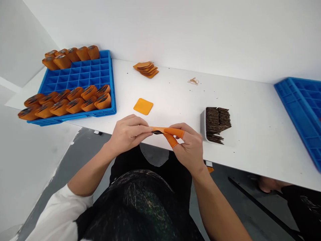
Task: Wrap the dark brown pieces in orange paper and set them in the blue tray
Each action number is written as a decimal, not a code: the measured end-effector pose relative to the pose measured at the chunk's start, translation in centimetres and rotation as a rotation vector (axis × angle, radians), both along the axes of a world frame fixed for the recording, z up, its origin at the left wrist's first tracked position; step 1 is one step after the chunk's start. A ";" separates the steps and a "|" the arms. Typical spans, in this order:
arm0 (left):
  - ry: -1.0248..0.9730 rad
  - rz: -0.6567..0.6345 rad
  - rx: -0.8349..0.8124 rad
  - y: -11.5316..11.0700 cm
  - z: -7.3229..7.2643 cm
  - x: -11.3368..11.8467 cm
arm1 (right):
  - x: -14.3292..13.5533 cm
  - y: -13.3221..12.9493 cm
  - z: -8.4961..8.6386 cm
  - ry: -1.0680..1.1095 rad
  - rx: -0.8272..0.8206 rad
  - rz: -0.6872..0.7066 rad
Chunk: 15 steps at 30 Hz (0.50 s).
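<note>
In the centre of the frame, above the table's [250, 110] near edge, a small orange packet [158, 129] is held between two hands. It is narrow and folded, with a matt, paler orange upper face and a dark, glossy strip showing along its near side; its exact make cannot be told. The left hand [131, 132] has its grip closed, thumb and fingertips pinching the packet's left end. The right hand's [192, 145] grip is nearly closed, thumb and forefinger, both in orange finger cots [175, 132], nipping the right end. A flat, round-cornered orange square [143, 106] lies just beyond. At lower right, pale print on a black garment [301, 209] is too unclear to read.
</note>
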<state>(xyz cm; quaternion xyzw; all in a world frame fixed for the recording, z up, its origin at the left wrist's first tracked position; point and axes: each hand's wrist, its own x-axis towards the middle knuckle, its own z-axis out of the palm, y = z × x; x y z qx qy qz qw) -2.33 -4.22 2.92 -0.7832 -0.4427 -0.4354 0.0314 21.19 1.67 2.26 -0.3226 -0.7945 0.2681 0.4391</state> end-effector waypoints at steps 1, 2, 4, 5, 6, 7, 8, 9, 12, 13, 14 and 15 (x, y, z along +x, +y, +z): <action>-0.006 0.001 0.003 0.0 0.1 -0.1 | 0.0 -0.1 0.0 0.005 -0.012 0.004; -0.015 0.007 0.010 -0.1 0.2 -0.1 | -0.1 -0.1 0.1 0.010 -0.022 0.007; -0.018 0.022 0.026 -0.2 0.3 -0.1 | -0.2 -0.2 0.2 0.022 -0.035 0.010; -0.008 0.027 0.032 -0.3 0.4 -0.1 | -0.3 -0.3 0.2 0.028 -0.034 0.010; 0.007 0.036 0.038 -0.5 0.4 0.0 | -0.4 -0.3 0.3 0.034 -0.027 0.011; 0.020 0.051 0.048 -0.6 0.3 0.0 | -0.4 -0.4 0.3 0.038 -0.020 0.011; 0.029 0.070 0.061 -0.7 0.3 0.1 | -0.5 -0.4 0.3 0.040 -0.014 0.008; 0.035 0.086 0.075 -0.8 0.3 0.1 | -0.5 -0.4 0.3 0.039 -0.011 0.002; 0.055 0.097 0.100 -0.9 0.4 0.2 | -0.4 -0.5 0.1 0.030 -0.009 -0.021; 0.061 0.097 0.109 -0.9 0.4 0.3 | -0.4 -0.5 0.1 0.029 -0.010 -0.025; 0.068 0.102 0.116 -0.9 0.4 0.3 | -0.3 -0.5 0.0 0.030 -0.011 -0.026; 0.074 0.111 0.119 -0.9 0.4 0.3 | -0.3 -0.5 0.0 0.032 -0.011 -0.027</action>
